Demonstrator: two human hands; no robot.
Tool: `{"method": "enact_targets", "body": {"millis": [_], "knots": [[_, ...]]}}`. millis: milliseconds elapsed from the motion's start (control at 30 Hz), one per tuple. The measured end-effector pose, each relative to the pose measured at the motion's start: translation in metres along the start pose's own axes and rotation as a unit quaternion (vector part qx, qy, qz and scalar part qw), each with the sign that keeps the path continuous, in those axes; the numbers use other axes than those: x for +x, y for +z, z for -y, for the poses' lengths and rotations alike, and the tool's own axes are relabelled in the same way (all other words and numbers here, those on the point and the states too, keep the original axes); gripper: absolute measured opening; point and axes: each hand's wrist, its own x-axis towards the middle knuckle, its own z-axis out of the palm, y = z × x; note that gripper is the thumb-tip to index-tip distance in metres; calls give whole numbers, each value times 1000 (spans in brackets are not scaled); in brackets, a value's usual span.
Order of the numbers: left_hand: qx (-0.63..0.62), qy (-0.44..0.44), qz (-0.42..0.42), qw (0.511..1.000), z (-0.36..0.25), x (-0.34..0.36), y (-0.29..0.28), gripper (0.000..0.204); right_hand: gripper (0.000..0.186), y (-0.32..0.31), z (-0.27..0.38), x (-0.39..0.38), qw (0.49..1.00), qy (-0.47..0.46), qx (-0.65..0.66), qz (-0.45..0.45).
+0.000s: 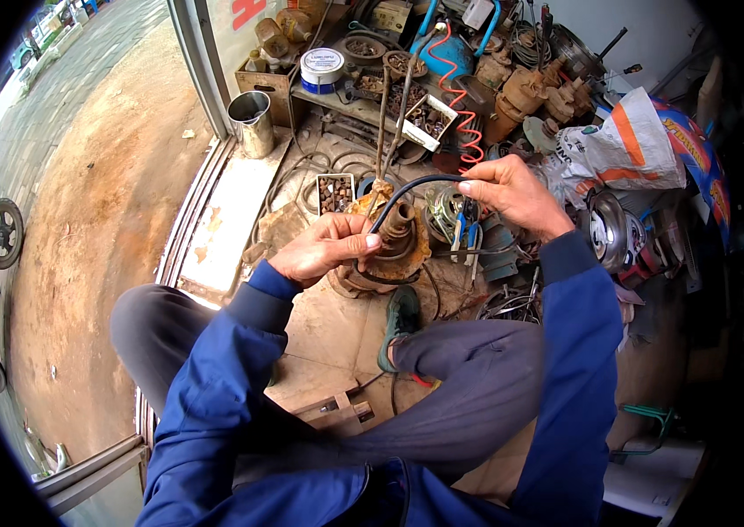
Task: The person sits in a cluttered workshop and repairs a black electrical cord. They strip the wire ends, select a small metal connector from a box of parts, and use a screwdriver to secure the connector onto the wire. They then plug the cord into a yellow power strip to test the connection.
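A black cable point(417, 184) arches between my two hands, above a rusty machine part point(410, 250) with a round upright neck. My left hand point(323, 249) pinches the cable's lower end between thumb and fingers, next to the neck. Higher and to the right, my right hand point(517, 195) pinches the other end; the fingertips cover part of it. Pliers with blue handles point(472, 230) lie below my right hand, by a coil of thin wire point(444, 211). A white box of small rusty parts point(335, 191) stands beyond my left hand.
A metal cup point(252, 125) stands at the far left beside the door track. At the back, a low shelf carries a white-and-blue tub point(321, 70). A red coiled hose point(468, 132) hangs near a white sack point(622, 145). A wooden block point(350, 416) lies between my legs.
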Motion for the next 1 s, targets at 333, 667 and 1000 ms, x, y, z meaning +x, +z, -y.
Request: {"method": "enact_targets", "body": {"millis": [333, 667, 1000], "knots": [[248, 126, -288, 916, 23, 8, -2, 10, 22, 14, -89, -36, 953, 142, 265, 26], [392, 153, -355, 835, 21, 13, 12, 20, 29, 57, -135, -83, 971, 219, 94, 2], [390, 127, -265, 873, 63, -41, 85, 17, 21, 197, -101, -94, 915, 298, 270, -11]]}}
